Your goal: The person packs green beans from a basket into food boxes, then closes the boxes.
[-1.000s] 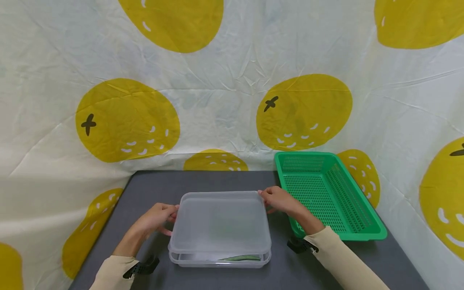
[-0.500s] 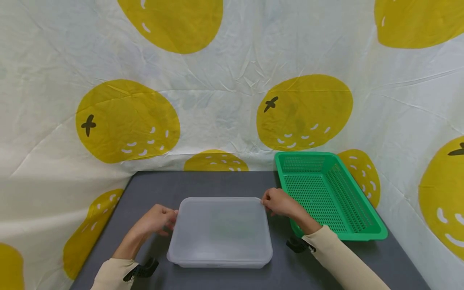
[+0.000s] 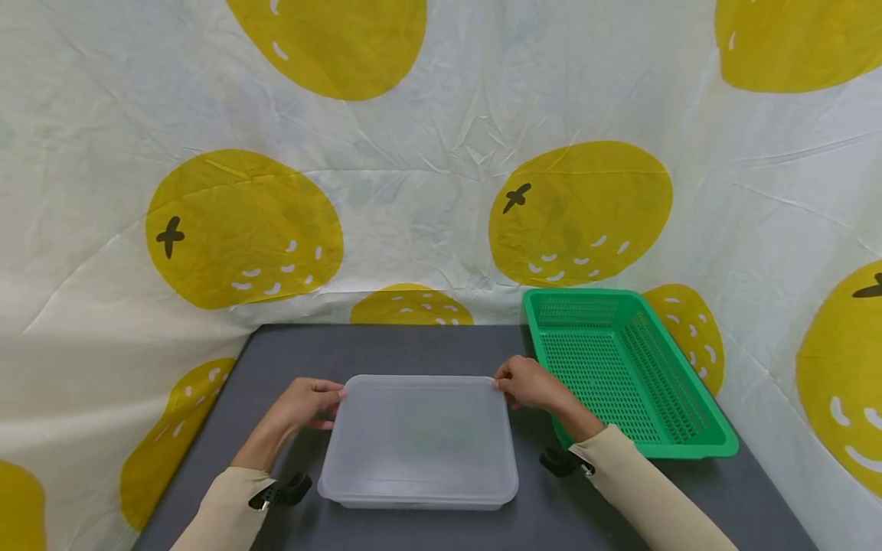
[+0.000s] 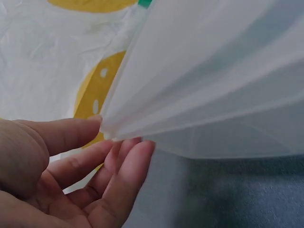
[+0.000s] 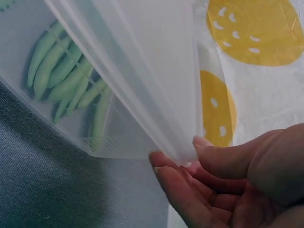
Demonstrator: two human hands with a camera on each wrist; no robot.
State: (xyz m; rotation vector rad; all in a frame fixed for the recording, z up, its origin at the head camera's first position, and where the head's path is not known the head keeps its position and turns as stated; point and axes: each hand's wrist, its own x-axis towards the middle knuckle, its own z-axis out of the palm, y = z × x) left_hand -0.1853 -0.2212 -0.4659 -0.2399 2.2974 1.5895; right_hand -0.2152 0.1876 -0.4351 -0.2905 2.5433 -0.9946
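A frosted plastic lid point(image 3: 423, 436) lies over a clear plastic container point(image 3: 420, 505) on the dark table. My left hand point(image 3: 306, 403) pinches the lid's far left corner; the left wrist view shows the thumb on top and fingertips point(image 4: 141, 159) underneath. At the far right corner, my right hand point(image 3: 527, 383) pinches the lid between thumb and curled fingers. Through the container's wall in the right wrist view, several long green bean-like pods point(image 5: 59, 76) show inside. From the head view they are only a faint green patch under the lid.
A green slotted plastic basket point(image 3: 606, 367) stands at the right of the dark grey table point(image 3: 303, 348), just beyond my right forearm. Behind the table hangs a white cloth point(image 3: 413, 229) printed with yellow fruit shapes.
The lid's near edge has come down over the container's front, covering the gap where a green pod showed. My left hand came slightly off the corner, then took hold of it again.
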